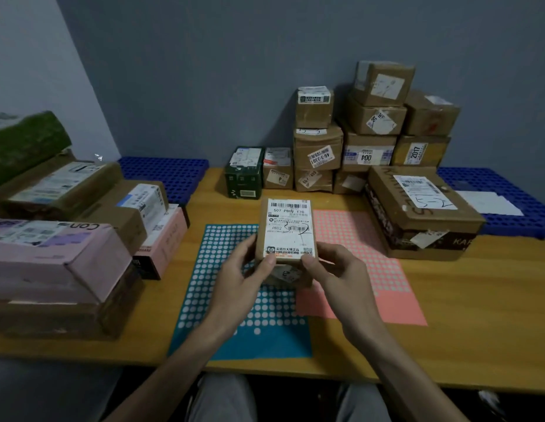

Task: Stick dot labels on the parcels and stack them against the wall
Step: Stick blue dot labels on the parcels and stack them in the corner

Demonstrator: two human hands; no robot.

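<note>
A small brown cardboard parcel with a white shipping label on top is held just above the table's middle. My left hand grips its near left corner and my right hand grips its near right corner, thumbs on the top edge. Under it lie a teal dot-label sheet and a pink dot-label sheet. A stack of brown parcels stands against the grey wall behind.
A large flat brown box lies right of the pink sheet. Pink and brown parcels pile up at the left. A dark green box stands by the wall. Blue perforated pallets flank the wooden table.
</note>
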